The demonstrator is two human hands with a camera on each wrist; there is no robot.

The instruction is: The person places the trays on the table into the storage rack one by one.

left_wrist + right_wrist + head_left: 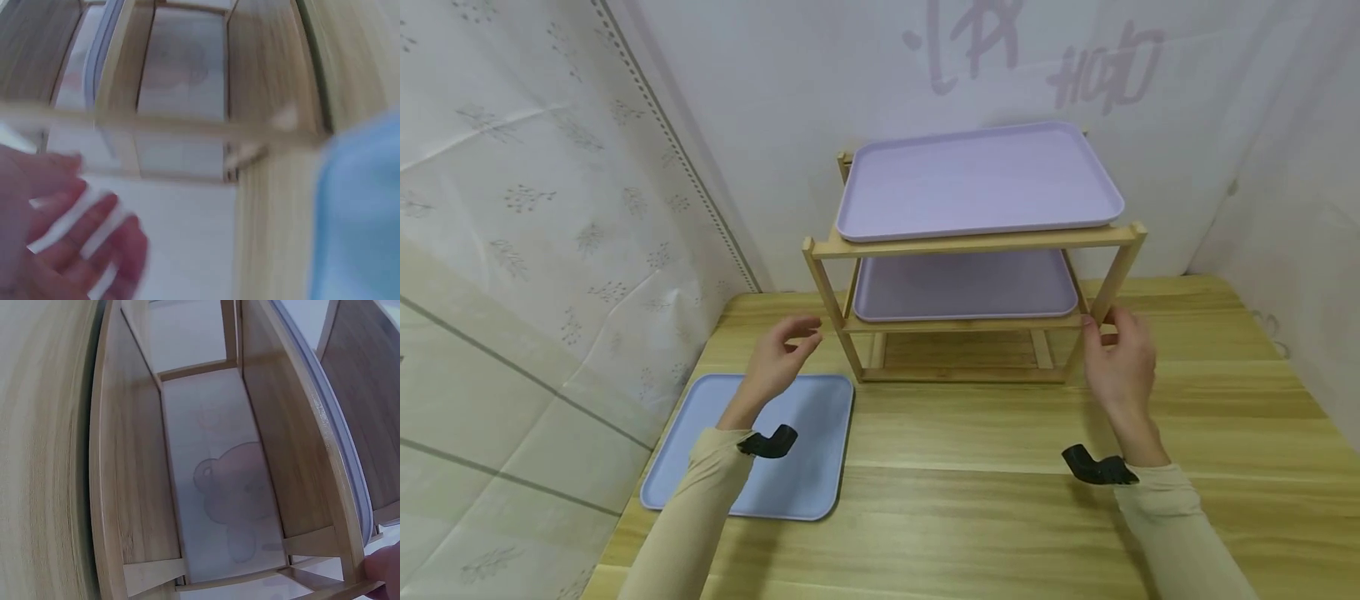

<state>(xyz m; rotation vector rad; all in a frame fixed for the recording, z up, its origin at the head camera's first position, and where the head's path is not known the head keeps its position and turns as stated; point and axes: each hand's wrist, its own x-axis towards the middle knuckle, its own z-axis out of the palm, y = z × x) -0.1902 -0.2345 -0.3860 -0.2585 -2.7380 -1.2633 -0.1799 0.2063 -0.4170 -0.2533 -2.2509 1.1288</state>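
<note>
A three-tier wooden shelf rack (970,375) stands against the back wall. One lilac tray (977,183) lies on its top tier and another lilac tray (966,287) on the middle tier; the bottom tier carries nothing. My right hand (1122,362) pinches the rack's right front post at middle-tier height, thumb in front. Only a fingertip (384,569) of it enters the right wrist view. Just left of the left front post hovers my left hand (778,358), its fingers loosely bent around nothing. In the left wrist view those fingers (87,225) appear apart from the frame.
A blue tray (797,483) lies flat on the wooden table (955,517) at the left, partly beneath my left forearm. White patterned curtain (572,167) hangs along the left side. A pale wall sheet (737,108) with printed letters backs the rack.
</note>
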